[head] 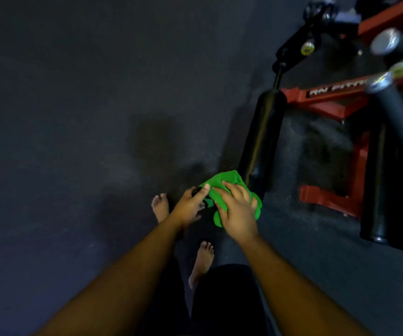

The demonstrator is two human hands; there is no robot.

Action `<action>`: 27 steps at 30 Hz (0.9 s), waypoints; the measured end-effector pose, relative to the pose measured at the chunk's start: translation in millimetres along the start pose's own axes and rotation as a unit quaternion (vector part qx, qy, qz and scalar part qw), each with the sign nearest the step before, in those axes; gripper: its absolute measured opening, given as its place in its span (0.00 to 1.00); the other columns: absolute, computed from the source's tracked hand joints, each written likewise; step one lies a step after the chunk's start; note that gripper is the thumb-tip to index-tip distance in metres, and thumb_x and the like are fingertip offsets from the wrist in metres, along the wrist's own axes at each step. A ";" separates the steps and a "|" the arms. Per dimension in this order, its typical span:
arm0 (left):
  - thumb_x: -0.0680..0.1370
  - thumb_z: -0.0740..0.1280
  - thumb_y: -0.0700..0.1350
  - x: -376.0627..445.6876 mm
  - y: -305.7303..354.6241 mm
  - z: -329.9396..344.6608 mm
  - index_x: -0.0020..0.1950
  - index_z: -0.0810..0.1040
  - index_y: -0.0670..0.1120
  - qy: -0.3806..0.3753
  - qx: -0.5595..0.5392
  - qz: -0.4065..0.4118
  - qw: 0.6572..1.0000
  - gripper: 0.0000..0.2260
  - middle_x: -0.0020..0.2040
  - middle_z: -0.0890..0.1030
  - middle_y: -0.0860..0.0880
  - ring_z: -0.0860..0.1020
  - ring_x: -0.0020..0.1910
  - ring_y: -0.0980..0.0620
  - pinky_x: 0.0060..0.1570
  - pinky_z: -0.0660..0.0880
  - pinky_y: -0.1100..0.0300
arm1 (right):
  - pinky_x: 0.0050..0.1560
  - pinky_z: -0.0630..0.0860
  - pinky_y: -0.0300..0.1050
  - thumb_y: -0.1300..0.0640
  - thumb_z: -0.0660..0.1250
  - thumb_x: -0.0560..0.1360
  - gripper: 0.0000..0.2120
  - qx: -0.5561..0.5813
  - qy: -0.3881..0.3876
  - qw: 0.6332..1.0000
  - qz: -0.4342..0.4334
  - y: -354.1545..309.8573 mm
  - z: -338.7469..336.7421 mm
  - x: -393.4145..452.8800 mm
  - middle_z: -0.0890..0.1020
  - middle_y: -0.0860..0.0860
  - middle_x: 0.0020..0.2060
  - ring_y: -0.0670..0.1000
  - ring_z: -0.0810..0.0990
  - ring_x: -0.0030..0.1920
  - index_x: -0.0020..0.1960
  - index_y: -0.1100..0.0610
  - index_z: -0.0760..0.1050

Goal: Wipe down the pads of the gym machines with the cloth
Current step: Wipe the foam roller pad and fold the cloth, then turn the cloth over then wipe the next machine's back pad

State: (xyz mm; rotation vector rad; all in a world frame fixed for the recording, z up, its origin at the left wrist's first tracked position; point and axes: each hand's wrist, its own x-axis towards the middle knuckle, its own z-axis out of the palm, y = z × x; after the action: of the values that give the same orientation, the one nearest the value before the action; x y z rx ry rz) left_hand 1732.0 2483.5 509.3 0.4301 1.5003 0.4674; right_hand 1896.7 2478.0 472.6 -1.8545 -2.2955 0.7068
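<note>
A bright green cloth [222,184] is bunched between both hands near the middle of the view. My right hand [238,214] lies over it and grips it. My left hand [190,207] pinches its left edge with thumb and fingers. Just beyond the cloth, the near end of a long black roller pad [262,137] points toward my hands; the cloth sits at or just short of that end. A second black roller pad [375,185] stands further right on the same red machine frame [326,105].
Dark rubber floor [74,117] fills the left and far side. My bare feet [160,207] stand below the hands. Black handles with chrome ends [385,42] jut out at the upper right above the red frame.
</note>
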 end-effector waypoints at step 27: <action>0.78 0.66 0.41 -422.9 -21.3 -586.7 0.60 0.75 0.57 0.419 -0.108 0.336 0.836 0.14 0.56 0.81 0.55 0.80 0.56 0.53 0.59 0.78 0.47 | 0.56 0.81 0.56 0.57 0.76 0.75 0.11 0.462 -0.183 0.846 -0.194 -700.3 -29.3 3.5 0.83 0.63 0.49 0.52 0.83 0.50 0.55 0.59 0.79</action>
State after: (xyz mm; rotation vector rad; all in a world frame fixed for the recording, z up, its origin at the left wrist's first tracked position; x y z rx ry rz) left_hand 1139.8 2226.3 835.8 0.6121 2.0785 1.5249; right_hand 1278.3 2386.8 789.7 -0.8312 -1.8115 1.7767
